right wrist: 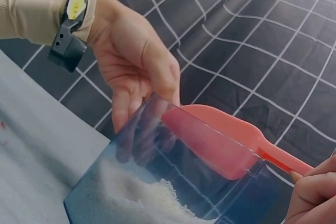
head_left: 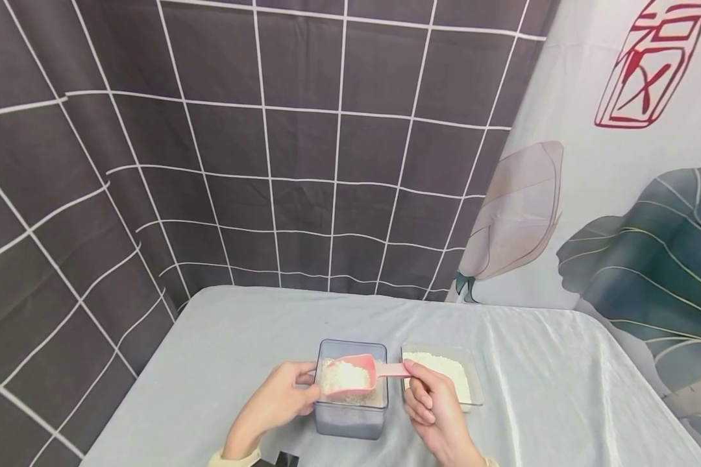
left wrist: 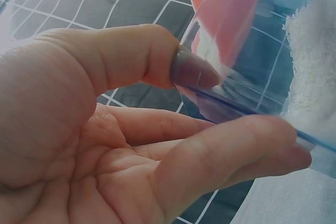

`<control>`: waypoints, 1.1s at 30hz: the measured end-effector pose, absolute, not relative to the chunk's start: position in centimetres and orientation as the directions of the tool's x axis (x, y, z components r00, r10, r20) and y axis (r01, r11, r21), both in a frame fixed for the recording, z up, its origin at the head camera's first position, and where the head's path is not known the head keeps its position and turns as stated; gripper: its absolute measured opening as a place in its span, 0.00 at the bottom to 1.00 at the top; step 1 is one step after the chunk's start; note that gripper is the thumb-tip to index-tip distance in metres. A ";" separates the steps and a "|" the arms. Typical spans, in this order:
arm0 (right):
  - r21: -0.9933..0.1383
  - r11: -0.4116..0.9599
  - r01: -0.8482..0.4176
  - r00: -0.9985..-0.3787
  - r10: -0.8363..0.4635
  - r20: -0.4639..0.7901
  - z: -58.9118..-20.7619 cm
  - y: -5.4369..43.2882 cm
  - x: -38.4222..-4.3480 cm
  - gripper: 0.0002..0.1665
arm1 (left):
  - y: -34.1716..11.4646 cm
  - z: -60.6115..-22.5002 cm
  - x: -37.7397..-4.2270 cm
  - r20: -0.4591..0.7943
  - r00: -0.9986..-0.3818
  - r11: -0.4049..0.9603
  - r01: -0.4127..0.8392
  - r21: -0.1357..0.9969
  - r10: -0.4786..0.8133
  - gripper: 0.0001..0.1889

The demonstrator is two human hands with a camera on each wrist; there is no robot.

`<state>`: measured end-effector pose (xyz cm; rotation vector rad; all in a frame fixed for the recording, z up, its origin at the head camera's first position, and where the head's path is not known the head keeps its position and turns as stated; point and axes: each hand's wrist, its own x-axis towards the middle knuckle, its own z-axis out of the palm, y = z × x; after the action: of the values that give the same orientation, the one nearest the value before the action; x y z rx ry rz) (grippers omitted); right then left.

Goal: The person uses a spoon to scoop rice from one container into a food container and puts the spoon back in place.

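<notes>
A bluish see-through plastic box (head_left: 350,425) holds white grains like rice (right wrist: 152,195). My left hand (head_left: 274,399) pinches its left rim, with the thumb inside the wall and the fingers outside, as the left wrist view shows. A pink scoop (head_left: 391,370) is in my right hand (head_left: 435,408), gripped by the end of its handle. Its bowl is over the opening of the box and carries a heap of white grains (head_left: 348,377). In the right wrist view the scoop (right wrist: 226,135) appears partly through the box's clear wall.
Right of the box, a shallow clear tray (head_left: 475,379) holds more white material (head_left: 446,370), partly behind my right hand. A pale blue cloth (head_left: 239,344) covers the table. Dark gridded curtain (head_left: 304,149) hangs behind, and a patterned white one (head_left: 584,168) to the right.
</notes>
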<state>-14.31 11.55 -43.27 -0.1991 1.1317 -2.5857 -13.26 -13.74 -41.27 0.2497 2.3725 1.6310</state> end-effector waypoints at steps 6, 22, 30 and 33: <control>-0.725 -0.654 0.217 -0.946 -0.325 0.010 -43.0 12.0 -14.5 0.21 | -13.7 -41.4 -13.4 -0.101 -0.955 0.357 0.006 0.934 0.280 0.29; -0.597 -0.771 0.222 -0.887 -0.414 0.204 -41.9 14.6 -15.1 0.33 | -13.7 -41.4 -13.3 -0.088 -0.954 0.367 0.025 0.930 0.287 0.30; -0.549 -0.805 0.225 -0.875 -0.415 0.250 -41.4 16.5 -15.4 0.34 | -13.8 -41.4 -13.1 -0.090 -0.953 0.371 0.026 0.928 0.291 0.30; -0.529 -0.822 0.213 -0.875 -0.401 0.271 -41.3 17.2 -15.6 0.35 | -13.8 -41.3 -13.1 -0.086 -0.953 0.372 0.029 0.928 0.290 0.30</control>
<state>-15.63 17.23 -41.29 -0.5369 0.7112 -2.6674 -13.14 -13.83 -41.34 0.2849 2.3976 1.6143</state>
